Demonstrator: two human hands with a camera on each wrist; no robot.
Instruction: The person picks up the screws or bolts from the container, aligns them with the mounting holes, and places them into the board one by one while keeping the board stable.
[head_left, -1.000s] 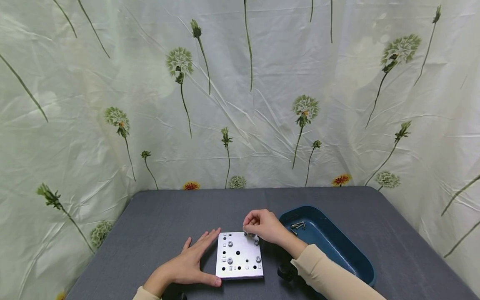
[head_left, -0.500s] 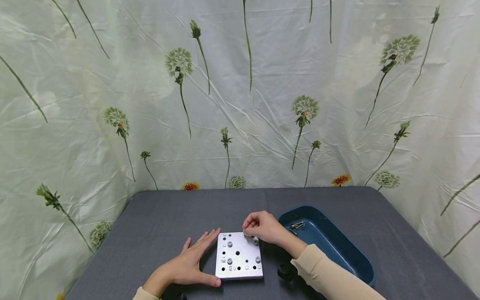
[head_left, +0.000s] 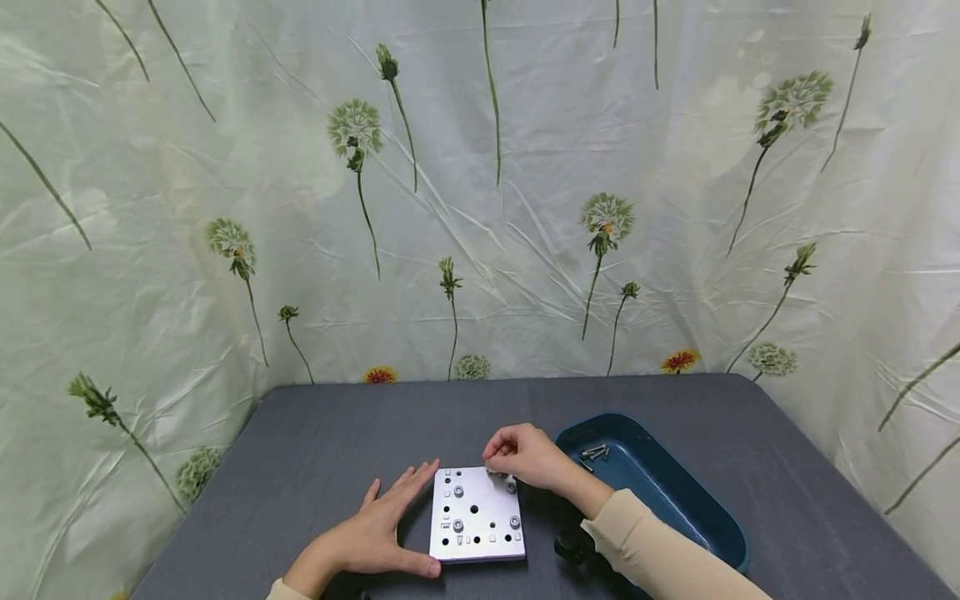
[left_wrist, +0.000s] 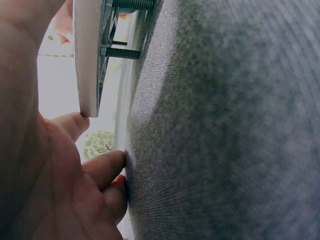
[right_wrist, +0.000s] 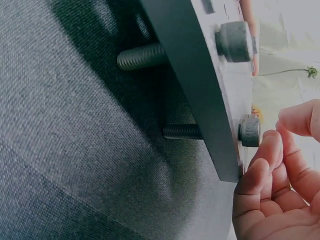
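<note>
A silver metal plate (head_left: 474, 529) with several holes sits on the dark table, socket head screws (head_left: 458, 492) standing in it. Threaded shanks (right_wrist: 142, 57) stick out below the plate, which is raised off the cloth. My left hand (head_left: 378, 529) lies at its left side with fingers spread and straight, thumb and forefinger touching the left corners. In the left wrist view a fingertip (left_wrist: 80, 120) meets the plate's edge. At the far right corner my right hand (head_left: 528, 454) pinches a small screw between thumb and forefinger, mostly hidden by the fingers.
A blue tray (head_left: 675, 492) stands to the right, under the right forearm, with several loose screws (head_left: 594, 453) at its far end. A black round object (head_left: 572, 546) lies between plate and tray. Behind the table hangs a flower-printed curtain (head_left: 480, 208).
The right fingertips have dropped slightly closer to the plate's far edge over the last second. The left hand and the plate hold their places, while the head view has shifted a little.
</note>
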